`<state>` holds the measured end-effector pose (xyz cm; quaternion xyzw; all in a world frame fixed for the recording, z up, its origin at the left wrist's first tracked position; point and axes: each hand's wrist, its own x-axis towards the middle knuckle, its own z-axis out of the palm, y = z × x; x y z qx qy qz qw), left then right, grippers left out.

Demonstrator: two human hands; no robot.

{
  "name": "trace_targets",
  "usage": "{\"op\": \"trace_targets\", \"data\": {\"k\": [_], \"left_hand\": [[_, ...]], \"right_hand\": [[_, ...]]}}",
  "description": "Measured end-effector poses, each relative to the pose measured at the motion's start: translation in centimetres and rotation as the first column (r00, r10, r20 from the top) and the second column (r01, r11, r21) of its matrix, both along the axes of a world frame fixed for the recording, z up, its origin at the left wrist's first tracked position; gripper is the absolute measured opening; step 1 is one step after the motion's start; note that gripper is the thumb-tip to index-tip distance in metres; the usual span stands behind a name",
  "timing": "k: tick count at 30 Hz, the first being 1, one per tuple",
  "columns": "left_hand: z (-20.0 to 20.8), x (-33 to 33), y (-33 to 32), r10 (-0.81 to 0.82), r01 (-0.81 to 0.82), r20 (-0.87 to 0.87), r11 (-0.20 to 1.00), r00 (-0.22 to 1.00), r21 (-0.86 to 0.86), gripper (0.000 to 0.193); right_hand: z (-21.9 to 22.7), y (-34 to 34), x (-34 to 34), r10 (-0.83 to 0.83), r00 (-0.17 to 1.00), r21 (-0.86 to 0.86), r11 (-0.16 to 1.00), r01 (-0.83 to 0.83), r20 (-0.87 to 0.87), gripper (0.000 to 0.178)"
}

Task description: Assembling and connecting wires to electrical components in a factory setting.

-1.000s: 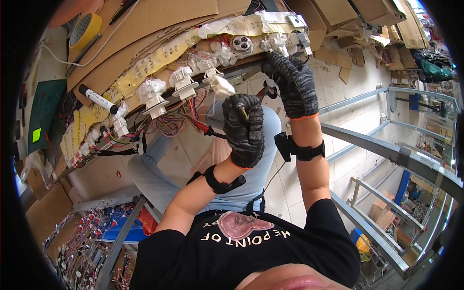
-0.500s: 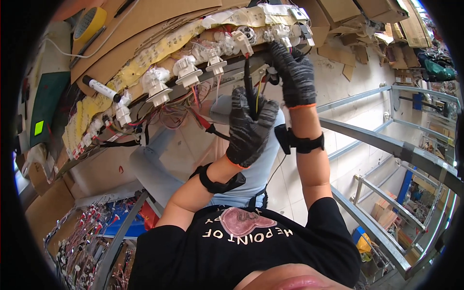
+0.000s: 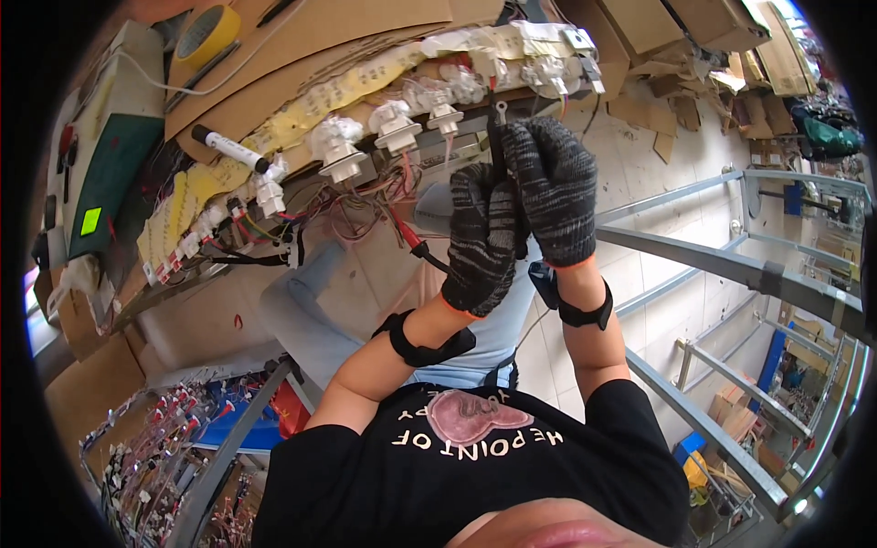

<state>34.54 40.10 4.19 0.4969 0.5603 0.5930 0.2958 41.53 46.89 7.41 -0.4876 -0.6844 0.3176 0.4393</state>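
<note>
In front of the work board, my two gloved hands meet on a black-sleeved wire [image 3: 498, 146]. A small metal ring terminal [image 3: 501, 108] shows above my fingers. My left hand [image 3: 481, 237], in a dark striped glove, is closed round the wire's lower part. My right hand [image 3: 554, 187], gloved the same way, is pinched on it just under the ring terminal. The fingertips are partly hidden behind each other. Beyond them, white connector holders [image 3: 396, 128] with coloured wires line the board's edge, backed by yellowed tape [image 3: 320, 96].
A red-and-black probe [image 3: 413, 241] hangs below the board beside my left hand. A marker [image 3: 230, 148] and a yellow tape roll [image 3: 207, 36] lie on the board. A green-screened device [image 3: 100, 192] stands left. Metal frame bars [image 3: 722, 260] run along the right; bundled wires [image 3: 164, 457] lie lower left.
My right hand has come down from the connectors at the board to meet my left hand on the wire. The ring terminal now shows above them. The view has shifted slightly.
</note>
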Motion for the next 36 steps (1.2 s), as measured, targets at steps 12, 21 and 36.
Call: {"op": "trace_targets", "data": {"k": [12,21,36], "left_hand": [[-1.4,-1.4,0.7,0.005,-0.028,0.368,0.998,0.930,0.056,0.023],[-2.0,-2.8,1.0,-0.118,0.155,0.275,0.981,0.954,-0.117,0.016],[-1.6,-3.4,1.5,-0.271,0.323,0.319,0.938,0.908,-0.122,0.015]], "right_hand": [[-2.6,3.0,-1.3,0.035,0.950,-0.474,0.861,-0.187,-0.311,0.021],[-0.8,1.0,-1.1,-0.163,0.909,-0.015,0.985,0.170,-0.385,0.025],[0.5,5.6,-1.8,-0.046,0.989,-0.281,0.960,0.004,-0.141,0.027]]}}
